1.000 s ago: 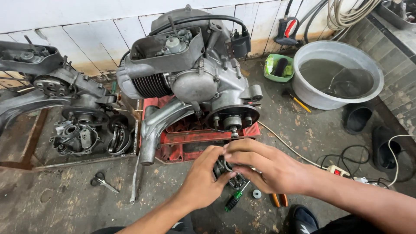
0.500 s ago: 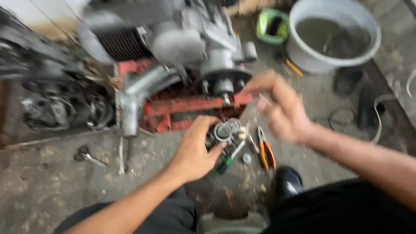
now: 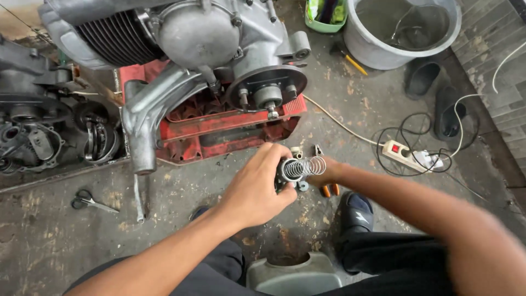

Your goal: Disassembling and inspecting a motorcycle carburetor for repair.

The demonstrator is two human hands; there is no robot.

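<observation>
The left hand is curled closed, fingers wrapped around a small dark metal assembly held above the floor in front of the person's knees. A bright coil spring projects sideways from that assembly toward the right hand, which is closed around the spring's far end (only the back of this hand and the wrist show, so the fingertip position cannot be determined). Just below the right hand, orange-handled pliers lie on the floor. The work surface is a stained, cracked concrete floor. Directly beyond the hands, a grey engine with a finned cylinder rests on a red plastic crate; its round plate with a central shaft faces the person. At far left, dark engine parts sit on the floor, with scissors near them. At upper right stands a grey bucket holding murky water, a green container beside it and a yellow-handled tool just in front. To the right, a white power strip with a red switch lies among black and white cables, near two dark sandals. The person's dark shoe is planted beside the pliers.
</observation>
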